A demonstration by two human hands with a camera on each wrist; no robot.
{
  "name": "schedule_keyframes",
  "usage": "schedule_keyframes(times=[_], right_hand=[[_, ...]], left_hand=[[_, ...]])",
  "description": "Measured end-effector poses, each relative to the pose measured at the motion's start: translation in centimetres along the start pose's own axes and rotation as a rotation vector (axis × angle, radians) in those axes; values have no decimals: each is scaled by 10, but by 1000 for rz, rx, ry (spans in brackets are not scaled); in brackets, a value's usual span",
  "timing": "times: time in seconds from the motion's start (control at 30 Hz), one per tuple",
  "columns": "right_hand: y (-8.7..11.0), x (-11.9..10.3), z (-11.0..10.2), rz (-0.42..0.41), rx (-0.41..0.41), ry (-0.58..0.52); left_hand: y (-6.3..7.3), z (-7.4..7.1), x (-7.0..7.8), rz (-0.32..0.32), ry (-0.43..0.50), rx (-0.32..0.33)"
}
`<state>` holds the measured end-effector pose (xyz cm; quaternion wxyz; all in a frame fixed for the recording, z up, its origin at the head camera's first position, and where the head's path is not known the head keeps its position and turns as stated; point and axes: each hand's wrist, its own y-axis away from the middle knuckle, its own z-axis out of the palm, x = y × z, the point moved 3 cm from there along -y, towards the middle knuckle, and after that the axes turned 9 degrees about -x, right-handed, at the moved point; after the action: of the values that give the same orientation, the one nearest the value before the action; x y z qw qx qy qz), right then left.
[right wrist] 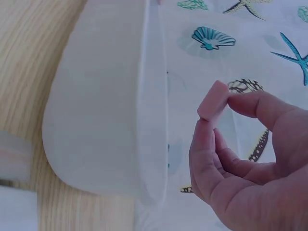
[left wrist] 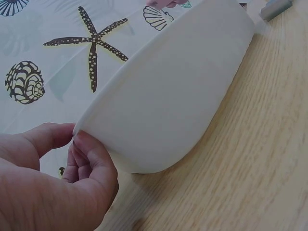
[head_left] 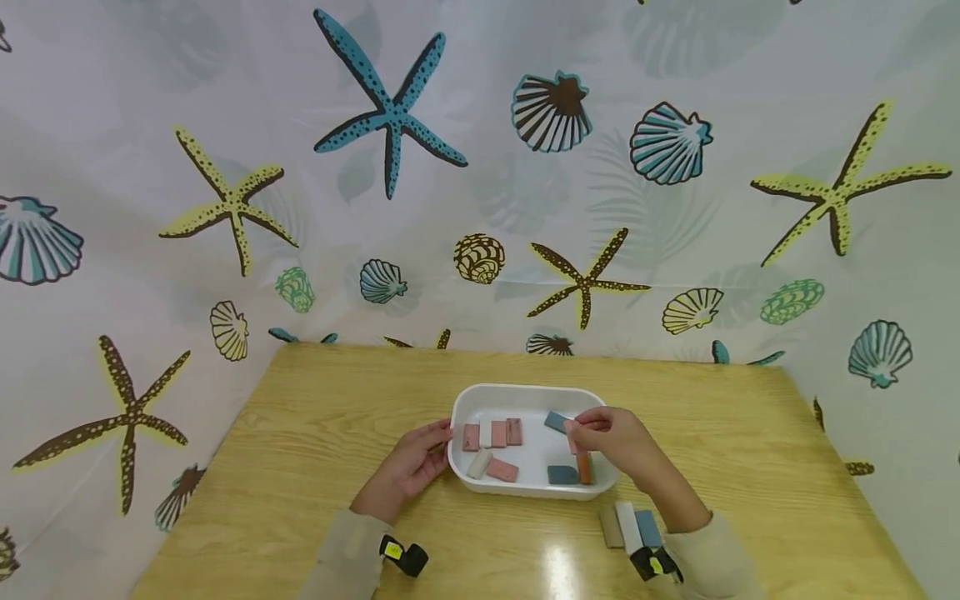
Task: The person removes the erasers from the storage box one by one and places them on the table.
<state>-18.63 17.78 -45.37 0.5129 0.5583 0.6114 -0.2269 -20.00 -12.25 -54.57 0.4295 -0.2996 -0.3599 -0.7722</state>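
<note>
a white cloth printed with blue, yellow and brown starfish and ribbed shells stands around a wooden table, whose pale yellow-brown top shows fine grain and a glare near the front edge. on it sits a white tray, smooth and glossy, an oblong with rounded corners, steep plain walls and a thin rim. the left hand pinches that rim at the tray's left end, between thumb and fingers. the right hand grasps a small block over the tray's right half. beige sleeves cover both forearms.

outside the tray, near the right wrist, a brownish block, a white block and a blue-grey block lie side by side. inside, mostly at the left, are several pink and reddish blocks and a slanted beige block; at the right are two blue blocks, one far and one near, the near one just beside an orange block.

the gripped pink block is matte and evenly coloured, a flat slab with slanted ends and crisp edges, held tilted between thumb and fingertips.
</note>
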Motion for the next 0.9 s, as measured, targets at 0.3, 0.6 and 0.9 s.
schedule_keyframes(times=[0.3,0.6,0.9], right_hand=[[25,14,-26,50,33,60],[49,54,-48,135,66,143],[75,97,-60,231,87,217]], left_hand=[[-1,-3,-1,2,14,8],[-4,-4,-2,0,29,0],[-2,-2,-3,-6,36,7]])
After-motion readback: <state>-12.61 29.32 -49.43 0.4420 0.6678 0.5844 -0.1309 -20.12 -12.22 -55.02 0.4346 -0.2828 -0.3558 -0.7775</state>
